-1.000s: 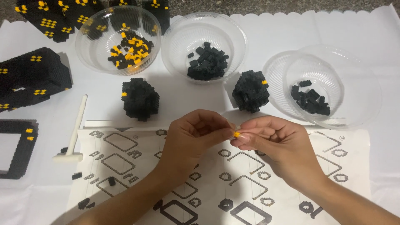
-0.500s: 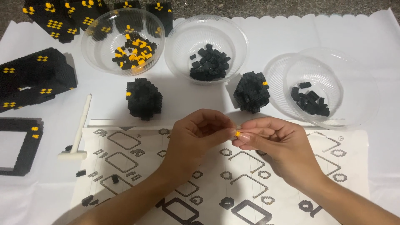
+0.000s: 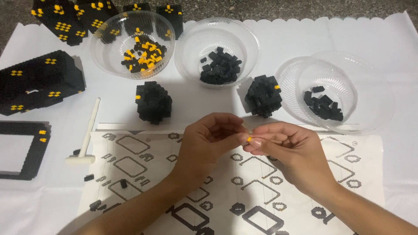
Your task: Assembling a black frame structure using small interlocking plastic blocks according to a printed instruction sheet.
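Head view: both hands' fingers [image 3: 257, 142] pinch one tiny yellow brick [image 3: 249, 139] just below the right black brick ball [image 3: 263, 95]; light, rigid, easily dropped, so pinch its sides.

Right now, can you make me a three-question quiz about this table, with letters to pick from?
1. Where does the white tool lie?
A. left of the hands
B. inside a bowl
C. on the far right

2. How many clear bowls hold only black bricks?
A. none
B. two
C. four

3. What are both hands doing?
A. resting flat
B. pinching one tiny yellow brick together
C. lifting a bowl

Answers:
1 A, it lies by the left edge of the instruction sheet.
2 B, the middle bowl and the right bowl; the left bowl mixes in yellow.
3 B, the left hand and right hand meet fingertip to fingertip.
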